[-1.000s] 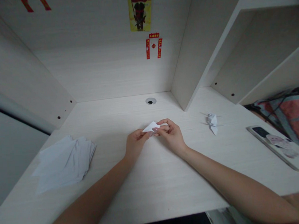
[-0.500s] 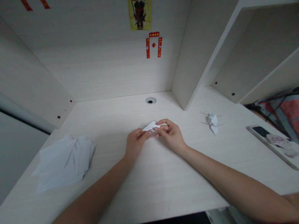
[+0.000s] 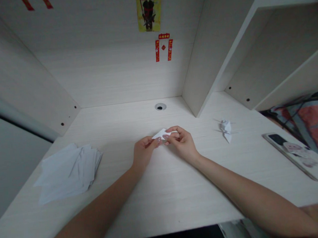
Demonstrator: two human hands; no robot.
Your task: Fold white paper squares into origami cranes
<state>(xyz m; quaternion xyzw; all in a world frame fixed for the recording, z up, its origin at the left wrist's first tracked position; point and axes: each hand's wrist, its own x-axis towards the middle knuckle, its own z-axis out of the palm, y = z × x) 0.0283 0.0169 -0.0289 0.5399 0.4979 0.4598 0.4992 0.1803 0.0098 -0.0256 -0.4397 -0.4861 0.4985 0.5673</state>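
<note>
A small folded piece of white paper [image 3: 160, 133] is held between both hands just above the middle of the desk. My left hand [image 3: 144, 150] pinches its left side, thumb on top. My right hand [image 3: 182, 142] grips the right side, with thumb and fingers closed around the edge. Fingers cover part of the lower edge, so the exact folds there are hidden. To the right lie folded white paper figures [image 3: 226, 130] with thin pointed ends. A loose stack of white paper sheets [image 3: 70, 171] rests on the left of the desk.
A phone in a light case [image 3: 296, 157] lies at the right, near a red and grey cloth item [image 3: 310, 124]. An upright divider panel [image 3: 204, 73] stands behind my right hand. The desk [image 3: 164, 201] has a round cable hole [image 3: 160, 107] at the back.
Almost nothing differs. Both hands keep their hold on the folded paper, with only a very slight shift of the left fingers and thumb.
</note>
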